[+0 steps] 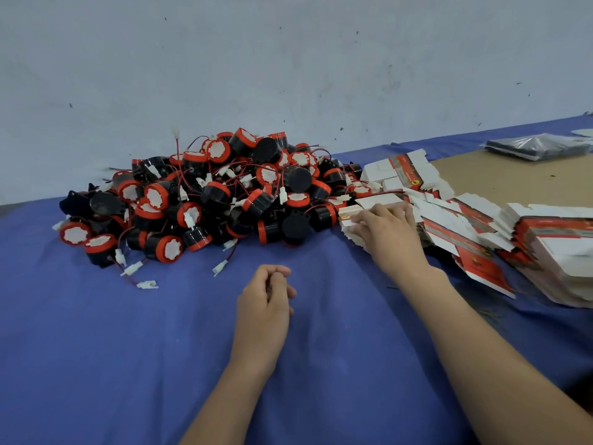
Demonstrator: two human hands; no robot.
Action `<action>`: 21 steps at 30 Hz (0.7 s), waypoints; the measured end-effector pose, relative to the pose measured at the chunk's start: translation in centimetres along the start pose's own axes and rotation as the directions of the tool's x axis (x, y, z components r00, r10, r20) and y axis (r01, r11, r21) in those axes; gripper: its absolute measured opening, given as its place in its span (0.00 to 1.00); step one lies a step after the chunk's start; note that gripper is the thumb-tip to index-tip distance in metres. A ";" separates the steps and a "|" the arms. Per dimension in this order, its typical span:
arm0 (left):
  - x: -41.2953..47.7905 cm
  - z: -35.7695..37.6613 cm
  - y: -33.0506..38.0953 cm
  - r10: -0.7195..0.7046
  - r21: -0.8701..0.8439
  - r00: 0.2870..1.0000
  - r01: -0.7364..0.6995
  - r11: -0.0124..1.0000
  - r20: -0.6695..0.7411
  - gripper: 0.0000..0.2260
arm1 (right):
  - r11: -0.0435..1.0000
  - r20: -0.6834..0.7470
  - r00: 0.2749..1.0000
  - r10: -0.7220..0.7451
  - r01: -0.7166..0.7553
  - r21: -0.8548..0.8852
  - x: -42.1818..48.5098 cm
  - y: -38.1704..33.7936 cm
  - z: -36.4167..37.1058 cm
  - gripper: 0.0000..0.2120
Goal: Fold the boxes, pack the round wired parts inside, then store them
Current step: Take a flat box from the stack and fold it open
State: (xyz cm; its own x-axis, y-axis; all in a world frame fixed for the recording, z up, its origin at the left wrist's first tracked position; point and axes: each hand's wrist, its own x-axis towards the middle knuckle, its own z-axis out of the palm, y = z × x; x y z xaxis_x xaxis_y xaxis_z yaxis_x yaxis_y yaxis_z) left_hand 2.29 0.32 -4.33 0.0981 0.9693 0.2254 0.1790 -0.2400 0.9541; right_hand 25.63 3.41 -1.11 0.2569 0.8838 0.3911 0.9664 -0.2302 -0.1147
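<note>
right hand (383,231): fingers spread flat on flat box stack (378,208) | left hand (266,295): loosely curled, empty

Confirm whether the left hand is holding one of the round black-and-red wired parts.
No, the left hand rests loosely curled and empty on the blue cloth.

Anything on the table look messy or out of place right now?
Yes. The red and white flat cardboard boxes have slumped sideways into a fanned sprawl, and loose white connectors on red wires trail out from the heap of black and red round parts.
</note>
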 end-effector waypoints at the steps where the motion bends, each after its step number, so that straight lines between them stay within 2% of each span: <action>1: -0.1 -0.1 0.1 -0.001 -0.005 1.000 0.001 1.000 0.000 0.10 | 1.000 0.015 1.000 -0.011 0.011 -0.011 -0.2 -0.1 -0.3 0.18; 6: -0.4 -0.1 0.2 -0.002 -0.053 1.000 0.001 0.999 -0.020 0.10 | 0.997 -0.034 0.997 -0.076 0.077 0.024 -2.3 -0.8 -2.3 0.17; 9: -0.7 -0.3 0.6 0.046 -0.056 0.993 -0.052 0.997 -0.105 0.08 | 0.974 -0.222 0.965 -0.144 0.177 0.138 -4.3 -2.0 -4.0 0.11; 11: -1.3 -0.5 1.0 0.176 0.082 0.978 -0.168 0.982 -0.111 0.08 | 0.938 -0.318 0.934 -0.163 0.246 0.242 -5.8 -3.4 -5.1 0.08; 12: -1.7 -0.6 1.3 0.287 0.208 0.953 -0.264 0.942 -0.093 0.12 | 0.915 -0.331 0.925 -0.187 0.286 0.284 -6.6 -4.2 -5.5 0.07; 14: -2.4 -0.5 2.1 0.510 0.456 0.860 -0.452 0.766 -0.005 0.19 | 0.872 -0.319 0.906 -0.279 0.378 0.310 -8.1 -5.8 -6.3 0.08; 15: -2.8 -0.5 2.2 0.576 0.525 0.817 -0.506 0.684 0.038 0.19 | 0.850 -0.318 0.886 -0.336 0.431 0.302 -8.8 -6.7 -6.5 0.09; 16: -3.2 -0.5 2.5 0.588 0.532 0.808 -0.518 0.670 0.046 0.18 | 0.827 -0.330 0.863 -0.382 0.479 0.294 -9.4 -7.4 -6.7 0.10; 18: -3.9 -1.2 3.2 0.516 0.423 0.857 -0.465 0.778 -0.007 0.14 | 0.791 -0.397 0.825 -0.403 0.532 0.303 -10.4 -8.3 -7.0 0.09; 19: -4.2 -1.8 3.3 0.467 0.369 0.883 -0.421 0.829 -0.042 0.12 | 0.782 -0.426 0.828 -0.365 0.521 0.342 -10.8 -8.6 -7.1 0.10; 21: -4.6 -3.1 3.9 0.383 0.247 0.916 -0.347 0.905 -0.118 0.08 | 0.748 -0.432 0.883 -0.183 0.410 0.522 -11.5 -9.0 -7.4 0.19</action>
State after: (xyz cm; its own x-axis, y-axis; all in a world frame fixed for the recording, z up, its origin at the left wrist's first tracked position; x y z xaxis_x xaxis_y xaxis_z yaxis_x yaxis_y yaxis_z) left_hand -0.47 -4.93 -1.02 0.0433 0.8023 0.5954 0.3699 -0.5665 0.7364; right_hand 14.01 -7.70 2.15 0.0549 0.6465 0.7609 0.8221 0.4032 -0.4020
